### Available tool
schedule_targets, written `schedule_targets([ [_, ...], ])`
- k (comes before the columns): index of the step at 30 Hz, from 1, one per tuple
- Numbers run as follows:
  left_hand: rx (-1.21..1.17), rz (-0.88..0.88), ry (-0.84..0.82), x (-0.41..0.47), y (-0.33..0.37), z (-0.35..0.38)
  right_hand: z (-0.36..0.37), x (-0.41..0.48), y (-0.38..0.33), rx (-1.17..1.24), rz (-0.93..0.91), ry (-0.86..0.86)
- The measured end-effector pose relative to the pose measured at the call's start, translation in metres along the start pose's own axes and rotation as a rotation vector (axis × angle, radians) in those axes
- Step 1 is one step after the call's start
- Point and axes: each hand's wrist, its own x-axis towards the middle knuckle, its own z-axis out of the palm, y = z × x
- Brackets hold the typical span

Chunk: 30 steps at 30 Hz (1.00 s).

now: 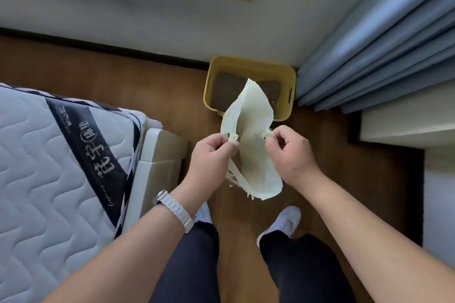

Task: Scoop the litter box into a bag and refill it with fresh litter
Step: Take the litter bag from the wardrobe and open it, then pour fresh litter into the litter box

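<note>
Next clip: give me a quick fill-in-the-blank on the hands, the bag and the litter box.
The left hand and right hand pinch the plastic bag; the watch is on the ____ wrist.
The litter box is ____ in colour.
The curtain beside it is ____.
Missing: left; yellow; blue.

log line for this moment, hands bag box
stage: bag prep | left hand: pinches bag | right hand: pinches bag | litter box: on floor, litter inside
</note>
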Motion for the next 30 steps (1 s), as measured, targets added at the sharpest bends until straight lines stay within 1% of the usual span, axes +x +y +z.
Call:
schedule_targets([
  [4,0.067,0.033,0.018,0.041,-0.061,0.016,0.043,0.029,0.058,-0.026,-0.014,-0.007],
  [7,0.053,0.065,0.017,0.074,-0.102,0.029,0.071,0.055,0.1,-0.031,-0.056,-0.014],
  [9,0.05,0.118,-0.001,0.098,-0.129,0.037,0.089,0.072,0.126,-0.035,-0.115,-0.01],
  [13,0.005,0.288,-0.063,0.144,-0.172,0.051,0.119,0.096,0.167,-0.027,-0.315,-0.016],
  [15,0.055,0.426,-0.057,0.162,-0.191,0.058,0.13,0.106,0.184,0.005,-0.368,-0.009],
  [17,0.154,0.572,-0.025,0.175,-0.207,0.067,0.137,0.115,0.199,0.023,-0.401,-0.028],
  [19,0.197,0.65,0.036,0.186,-0.22,0.074,0.141,0.121,0.213,0.035,-0.422,-0.044],
  [23,0.303,0.734,0.174,0.199,-0.221,0.083,0.134,0.13,0.23,0.076,-0.406,-0.039],
  [26,0.399,0.797,0.144,0.204,-0.219,0.089,0.123,0.134,0.232,0.055,-0.385,-0.09],
  [30,0.506,0.908,0.11,0.218,-0.227,0.101,0.116,0.139,0.237,-0.016,-0.419,-0.135],
])
